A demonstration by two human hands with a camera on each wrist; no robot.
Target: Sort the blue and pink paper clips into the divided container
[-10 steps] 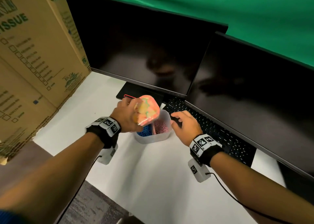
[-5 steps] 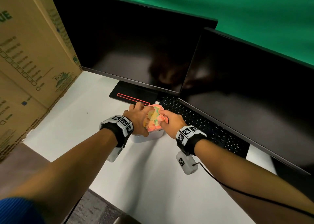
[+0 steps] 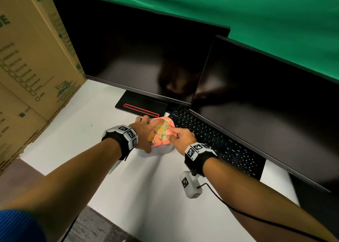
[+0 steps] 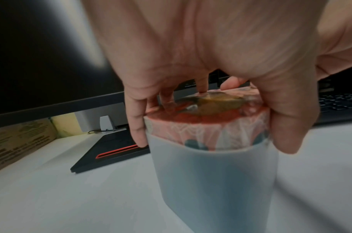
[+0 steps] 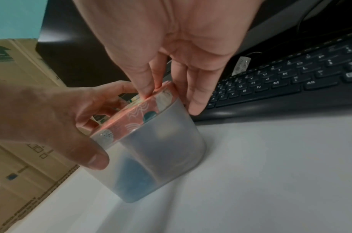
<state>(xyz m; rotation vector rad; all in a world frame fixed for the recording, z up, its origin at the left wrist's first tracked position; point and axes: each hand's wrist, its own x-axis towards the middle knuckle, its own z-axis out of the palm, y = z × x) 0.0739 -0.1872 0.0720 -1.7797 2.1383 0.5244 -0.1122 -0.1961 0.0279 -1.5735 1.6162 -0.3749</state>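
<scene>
Head view, item one?
— Divided container (image 3: 157,151), centre frame, lid (image 3: 160,131) sitting level on top.

Hands?
— Left hand (image 3: 145,131) gripping the lid from the left; right hand (image 3: 180,137) pressing its right edge, fingers straight (both equally near).

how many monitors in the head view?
2. The left monitor stands at the back of the desk, its base behind the lidded container. The right monitor overlaps its right edge, above the keyboard.
</scene>
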